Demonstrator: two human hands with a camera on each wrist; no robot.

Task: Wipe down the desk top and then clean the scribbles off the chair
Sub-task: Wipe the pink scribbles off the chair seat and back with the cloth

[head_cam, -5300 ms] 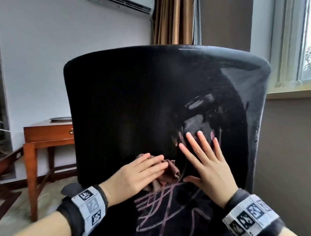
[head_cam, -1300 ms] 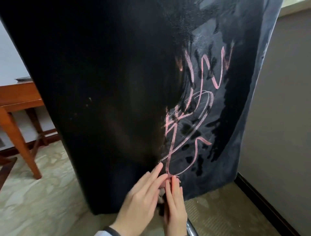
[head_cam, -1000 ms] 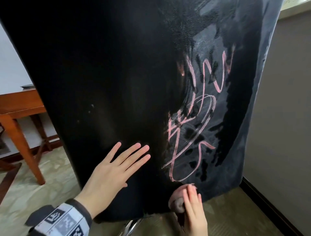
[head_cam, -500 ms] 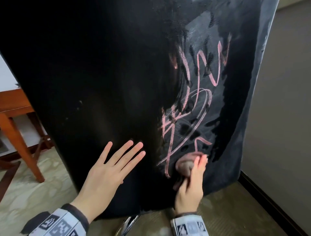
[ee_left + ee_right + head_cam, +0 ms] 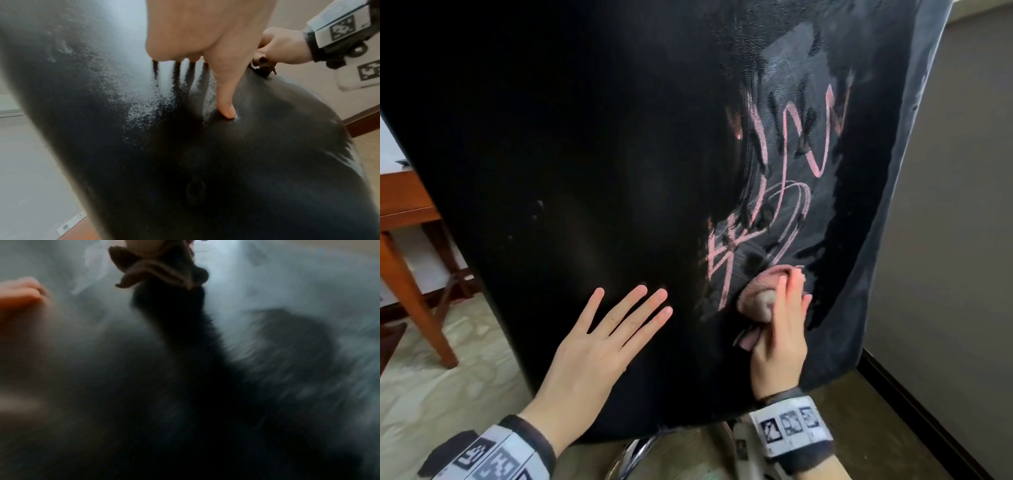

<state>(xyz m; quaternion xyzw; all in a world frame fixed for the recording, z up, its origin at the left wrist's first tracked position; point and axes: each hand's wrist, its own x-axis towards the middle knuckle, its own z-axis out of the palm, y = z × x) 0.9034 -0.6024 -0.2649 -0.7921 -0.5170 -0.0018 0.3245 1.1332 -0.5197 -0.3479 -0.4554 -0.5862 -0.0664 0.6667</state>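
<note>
The black leather chair back [image 5: 592, 171] fills the head view, with pink scribbles [image 5: 777, 212] on its right half. My right hand [image 5: 780, 329] grips a balled brownish-pink cloth [image 5: 760, 298] and presses it against the lowest scribble strokes. Flat on the leather to the left lies my left hand [image 5: 599, 346], fingers straight and spread. The left wrist view shows my left thumb [image 5: 226, 97] on the chair back [image 5: 205, 162], with my right hand [image 5: 281, 47] and the cloth [image 5: 263, 66] beyond. In the blurred right wrist view a fold of cloth [image 5: 156, 272] hangs over the leather.
A wooden desk [image 5: 404, 205] stands at the far left on a pale patterned floor [image 5: 448, 394]. A grey wall [image 5: 941, 240] with a dark skirting board runs close along the chair's right side. Chrome parts of the chair base [image 5: 630, 455] show below its lower edge.
My right hand has carried the cloth up from the chair's lower edge onto the bottom scribble strokes. The left hand left the cloth about a second ago and has since stayed flat on the leather.
</note>
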